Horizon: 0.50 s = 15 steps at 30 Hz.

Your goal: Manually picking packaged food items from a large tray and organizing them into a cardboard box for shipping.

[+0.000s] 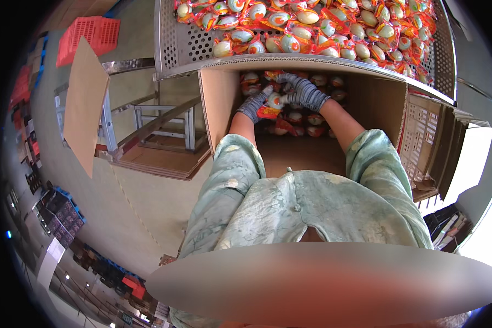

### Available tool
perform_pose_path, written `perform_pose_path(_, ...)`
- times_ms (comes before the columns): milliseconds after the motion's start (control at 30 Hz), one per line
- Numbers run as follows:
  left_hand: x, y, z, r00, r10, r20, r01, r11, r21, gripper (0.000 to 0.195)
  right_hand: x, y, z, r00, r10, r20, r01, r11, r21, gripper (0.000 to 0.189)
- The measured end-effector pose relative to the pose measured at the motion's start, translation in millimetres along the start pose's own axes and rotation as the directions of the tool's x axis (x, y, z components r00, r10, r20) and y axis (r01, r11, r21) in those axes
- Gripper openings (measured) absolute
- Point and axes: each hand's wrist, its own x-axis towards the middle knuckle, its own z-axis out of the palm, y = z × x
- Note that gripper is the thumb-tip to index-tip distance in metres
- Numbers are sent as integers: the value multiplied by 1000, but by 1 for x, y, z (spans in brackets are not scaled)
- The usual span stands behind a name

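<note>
Both my hands wear grey striped knit gloves and reach into an open cardboard box [221,94]. My left hand [254,105] has its fingers around one egg in clear, red and orange plastic wrap [274,101]. The thumb of my right hand [305,92] touches that egg from the other side. Its fingertips reach another wrapped packet [273,74] at the far side; whether they grip it is hidden. Beneath my hands, rows of wrapped eggs [315,119] lie in the box, partly in shadow.
A perforated metal table [199,45] heaped with wrapped eggs [307,17] adjoins the box's far edge. Flattened cardboard [449,151] and a plastic crate [420,117] stand at the right. To the left are a metal frame [160,119], a cardboard flap [86,102] and red crates [88,39].
</note>
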Motion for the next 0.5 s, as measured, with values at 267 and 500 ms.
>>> perform_pose_path(267, -13, 3, 21, 932, -73, 354, 220, 891, -397, 47, 7, 40, 18, 990, 100, -96, -94, 994, 62, 72)
perform_pose_path(500, 21, -18, -14, 978, 211, 0, -200, 927, 316, 39, 7, 51, 38, 959, 264, -105, -230, 938, 259, 57)
